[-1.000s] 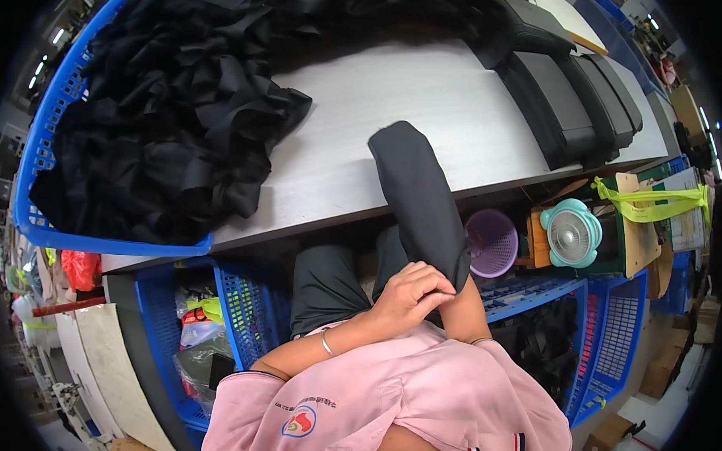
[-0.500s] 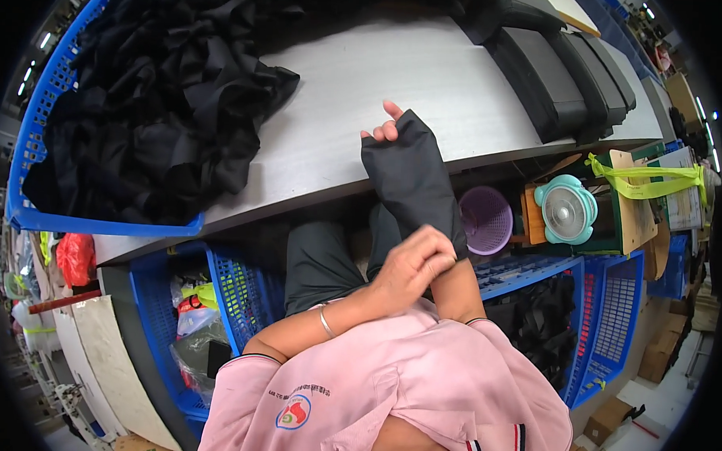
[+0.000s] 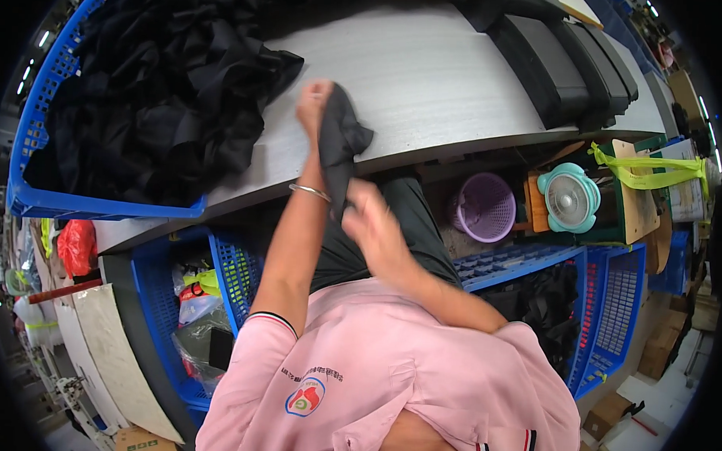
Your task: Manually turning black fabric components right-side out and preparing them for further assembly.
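My left hand (image 3: 313, 104) is raised over the near edge of the table, its fingers closed on a black fabric sleeve (image 3: 340, 141). The sleeve hangs limp from the fingers down along my left wrist, which wears a metal bangle. Lower and to the right, my bare right hand (image 3: 370, 230) is just beside the sleeve's lower end, above my lap. Motion blurs its fingers, and whether they touch the cloth cannot be made out. A big heap of black fabric pieces (image 3: 158, 107) lies in a blue plastic crate (image 3: 107, 206) to the left of the hands.
Stacked black padded pieces (image 3: 541, 69) sit at the right of the grey table (image 3: 406, 68). Below the table's right side are a purple basket (image 3: 489, 208) and a small turquoise fan (image 3: 569, 198). Blue crates (image 3: 526, 267) flank my seat on both sides.
The black sleeve has come off my right forearm and hand. My left hand has carried it up and left over the table edge, while my bare right hand has drawn back toward my lap.
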Action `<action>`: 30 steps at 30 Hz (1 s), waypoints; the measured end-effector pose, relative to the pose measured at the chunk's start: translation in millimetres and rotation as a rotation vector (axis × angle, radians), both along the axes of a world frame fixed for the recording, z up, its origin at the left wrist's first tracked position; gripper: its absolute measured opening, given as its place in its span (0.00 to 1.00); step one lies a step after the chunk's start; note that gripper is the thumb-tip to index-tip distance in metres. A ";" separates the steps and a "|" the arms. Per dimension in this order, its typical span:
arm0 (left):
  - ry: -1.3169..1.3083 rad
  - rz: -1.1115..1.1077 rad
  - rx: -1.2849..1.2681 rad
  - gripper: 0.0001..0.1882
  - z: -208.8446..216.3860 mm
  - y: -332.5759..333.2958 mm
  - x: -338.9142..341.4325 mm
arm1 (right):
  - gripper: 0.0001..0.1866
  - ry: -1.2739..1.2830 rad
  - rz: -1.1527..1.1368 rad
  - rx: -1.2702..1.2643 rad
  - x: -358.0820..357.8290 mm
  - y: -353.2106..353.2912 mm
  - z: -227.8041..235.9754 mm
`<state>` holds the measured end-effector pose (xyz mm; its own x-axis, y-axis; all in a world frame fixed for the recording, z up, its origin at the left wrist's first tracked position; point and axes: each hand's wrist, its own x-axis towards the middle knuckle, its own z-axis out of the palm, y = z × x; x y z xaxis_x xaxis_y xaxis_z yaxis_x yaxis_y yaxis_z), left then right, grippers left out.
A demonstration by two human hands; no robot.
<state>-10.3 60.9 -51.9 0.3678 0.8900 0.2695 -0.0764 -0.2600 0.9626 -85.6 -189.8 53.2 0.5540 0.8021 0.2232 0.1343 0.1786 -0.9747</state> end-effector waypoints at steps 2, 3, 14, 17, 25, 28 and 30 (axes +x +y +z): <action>0.008 0.015 0.167 0.06 54.1 -10.4 -1.8 | 0.17 0.456 0.092 -0.136 6.4 -47.1 -15.4; 0.008 0.007 0.173 0.06 65.8 -10.8 -12.9 | 0.17 0.494 0.054 -0.185 17.2 -62.8 -26.6; 0.009 -0.701 -0.042 0.06 133.0 -129.9 -66.4 | 0.20 -0.350 -0.457 -0.121 79.2 -13.3 0.0; -0.004 -0.637 -0.019 0.06 137.4 -121.7 -75.8 | 0.06 -0.271 -0.453 -0.172 90.2 -17.1 2.2; -0.230 -0.940 -1.066 0.15 90.7 -107.7 -103.6 | 0.04 0.420 -0.288 -0.001 81.8 -23.6 26.4; -0.191 -1.219 -1.186 0.14 88.2 -130.6 -108.3 | 0.02 0.038 -0.361 -0.095 92.9 -5.3 23.6; -0.180 -1.301 -1.260 0.15 66.6 -144.3 -116.2 | 0.02 -0.195 -0.257 -0.123 94.2 2.2 -3.4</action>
